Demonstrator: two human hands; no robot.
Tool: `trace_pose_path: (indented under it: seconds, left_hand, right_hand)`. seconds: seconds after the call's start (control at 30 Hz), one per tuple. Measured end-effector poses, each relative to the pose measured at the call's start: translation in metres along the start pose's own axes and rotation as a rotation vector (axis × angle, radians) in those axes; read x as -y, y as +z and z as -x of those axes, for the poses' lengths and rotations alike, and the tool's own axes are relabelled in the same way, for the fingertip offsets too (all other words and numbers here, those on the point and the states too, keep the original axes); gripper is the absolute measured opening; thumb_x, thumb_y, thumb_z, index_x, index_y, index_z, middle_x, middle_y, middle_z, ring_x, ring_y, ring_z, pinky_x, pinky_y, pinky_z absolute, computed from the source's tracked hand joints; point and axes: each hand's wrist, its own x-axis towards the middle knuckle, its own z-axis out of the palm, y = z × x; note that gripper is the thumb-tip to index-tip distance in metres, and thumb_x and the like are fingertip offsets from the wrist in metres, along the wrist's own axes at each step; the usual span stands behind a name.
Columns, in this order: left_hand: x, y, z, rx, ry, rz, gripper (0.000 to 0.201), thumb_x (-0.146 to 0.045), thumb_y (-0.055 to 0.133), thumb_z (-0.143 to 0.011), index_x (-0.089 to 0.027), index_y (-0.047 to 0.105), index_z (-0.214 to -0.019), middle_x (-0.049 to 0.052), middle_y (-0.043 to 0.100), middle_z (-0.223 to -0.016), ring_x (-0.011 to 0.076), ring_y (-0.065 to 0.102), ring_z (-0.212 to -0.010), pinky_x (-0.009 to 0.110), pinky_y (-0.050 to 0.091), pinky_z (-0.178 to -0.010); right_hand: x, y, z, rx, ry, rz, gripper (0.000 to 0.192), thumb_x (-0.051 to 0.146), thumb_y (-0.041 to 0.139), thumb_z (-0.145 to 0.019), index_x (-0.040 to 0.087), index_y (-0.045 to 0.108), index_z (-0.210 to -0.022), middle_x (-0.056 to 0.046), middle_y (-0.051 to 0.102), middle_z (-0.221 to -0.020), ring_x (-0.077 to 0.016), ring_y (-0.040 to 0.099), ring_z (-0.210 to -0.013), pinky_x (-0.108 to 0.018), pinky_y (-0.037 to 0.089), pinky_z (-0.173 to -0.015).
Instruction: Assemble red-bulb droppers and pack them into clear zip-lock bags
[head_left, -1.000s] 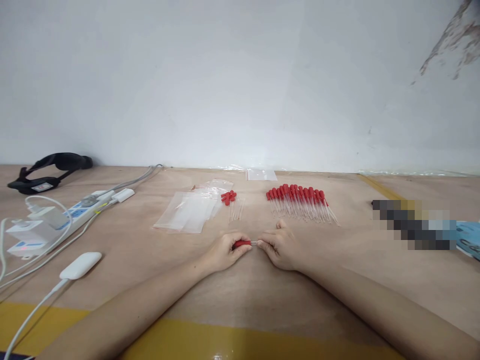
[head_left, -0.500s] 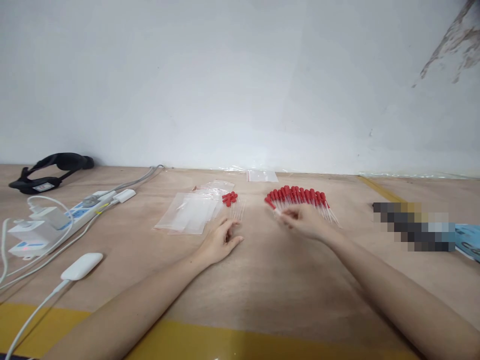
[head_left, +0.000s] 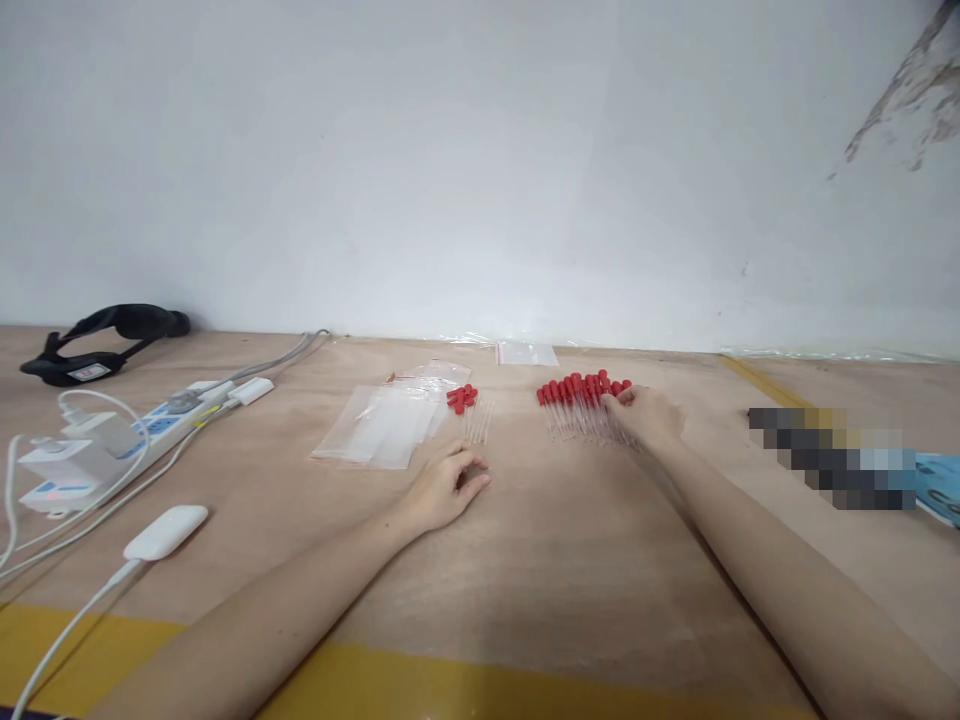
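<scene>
Two hands are seen: the right hand (head_left: 646, 414) is laid on the right end of the row of droppers (head_left: 581, 402), fingers curled over them; whether one is gripped cannot be told. The left hand (head_left: 444, 487) rests on the table (head_left: 540, 560), loosely curled and holding nothing. The droppers are clear tubes with red bulbs, too many and too close to be counted. To their left, a few loose red bulbs (head_left: 460, 397) and clear tubes (head_left: 478, 424) are placed beside a stack of clear bags (head_left: 386, 425). One power strip (head_left: 161, 421) is cut off by the left edge.
</scene>
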Motion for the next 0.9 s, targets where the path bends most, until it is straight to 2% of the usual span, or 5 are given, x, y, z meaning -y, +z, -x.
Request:
trace_pose_path:
  seconds: [0.17, 0.4, 0.57, 0.73, 0.9]
  left_hand:
    - [-0.001, 0.002, 0.000, -0.006, 0.012, -0.006, 0.013, -0.027, 0.051, -0.079, -0.018, 0.060, -0.084, 0.002, 0.055, -0.084, 0.0133, 0.052, -0.070, 0.025, 0.041, -0.064]
    - [0.014, -0.010, -0.015, -0.185, -0.103, -0.097, 0.028, -0.035, 0.045, -0.082, -0.016, 0.048, -0.061, 0.001, 0.049, -0.069, 0.0132, 0.049, -0.062, 0.025, 0.039, -0.058]
    - [0.047, -0.032, -0.053, -0.226, -0.214, -0.231, 0.015, -0.019, 0.046, -0.079, -0.017, 0.055, -0.090, 0.006, 0.054, -0.096, 0.0149, 0.054, -0.077, 0.025, 0.042, -0.069]
    - [0.062, -0.034, -0.092, -0.226, -0.330, -0.260, 0.016, -0.029, 0.051, -0.076, -0.016, 0.059, -0.081, 0.006, 0.060, -0.081, 0.0176, 0.056, -0.074, 0.026, 0.041, -0.068]
    - [0.059, -0.019, -0.106, -0.207, -0.464, -0.260, 0.023, -0.038, 0.060, -0.068, -0.016, 0.057, -0.060, 0.006, 0.060, -0.062, 0.0208, 0.056, -0.063, 0.027, 0.037, -0.057]
  right_hand:
    - [0.016, -0.001, 0.014, -0.060, -0.160, -0.047, 0.024, 0.039, 0.046, -0.075, 0.021, 0.061, -0.074, -0.004, 0.066, -0.077, -0.0221, 0.058, -0.078, -0.035, 0.033, -0.074]
    - [0.082, 0.019, 0.055, 0.155, -0.471, -0.105, 0.021, 0.036, 0.049, -0.076, 0.019, 0.061, -0.073, -0.005, 0.066, -0.078, -0.0195, 0.058, -0.076, -0.029, 0.036, -0.069]
    - [0.128, 0.038, 0.067, 0.248, -0.400, -0.065, 0.037, 0.048, 0.044, -0.078, 0.016, 0.062, -0.082, -0.012, 0.065, -0.088, -0.0249, 0.058, -0.085, -0.035, 0.037, -0.073]
    - [0.149, 0.046, 0.065, 0.337, -0.306, -0.067, 0.038, 0.046, 0.045, -0.076, 0.015, 0.064, -0.087, -0.015, 0.065, -0.091, -0.0270, 0.059, -0.088, -0.037, 0.039, -0.074]
    - [0.152, 0.047, 0.059, 0.388, -0.222, -0.079, 0.037, 0.043, 0.049, -0.073, 0.015, 0.064, -0.092, -0.015, 0.064, -0.098, -0.0276, 0.058, -0.091, -0.038, 0.040, -0.074]
